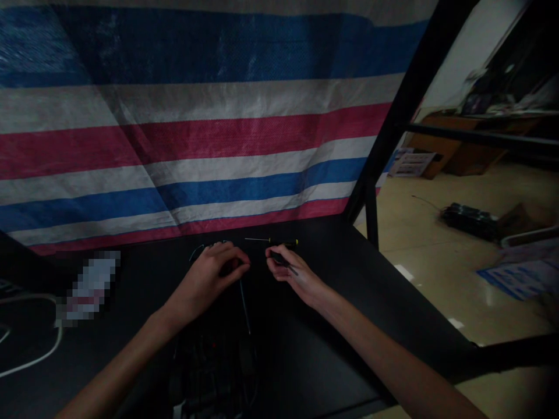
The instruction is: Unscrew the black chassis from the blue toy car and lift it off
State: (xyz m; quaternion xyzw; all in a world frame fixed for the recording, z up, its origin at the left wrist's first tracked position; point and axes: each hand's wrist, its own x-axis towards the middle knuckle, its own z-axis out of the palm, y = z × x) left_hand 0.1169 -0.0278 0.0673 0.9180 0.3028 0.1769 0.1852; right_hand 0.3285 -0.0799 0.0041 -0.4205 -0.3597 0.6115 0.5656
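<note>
My left hand (pixel 220 265) is closed in a pinch, thumb against forefinger. A thin bluish wire (pixel 245 305) runs down from its fingertips toward a dark wheeled device (pixel 212 372) on the table below; dim light hides most of the device's detail. My right hand (pixel 290 270) is a short way to the right, its fingers closed round a small dark tool (pixel 279 258) whose thin end points back along the palm. Just beyond that hand lies a screwdriver (pixel 283 241) with a black and yellow handle, its shaft pointing left.
The black tabletop (pixel 332 326) ends at a striped sheet (pixel 218 139) behind and a dark metal frame post (pixel 393 128) at right. A white cable (pixel 56 337) and a blurred-out flat item (pixel 91 285) lie left. Boxes and papers (pixel 515 273) are on the floor.
</note>
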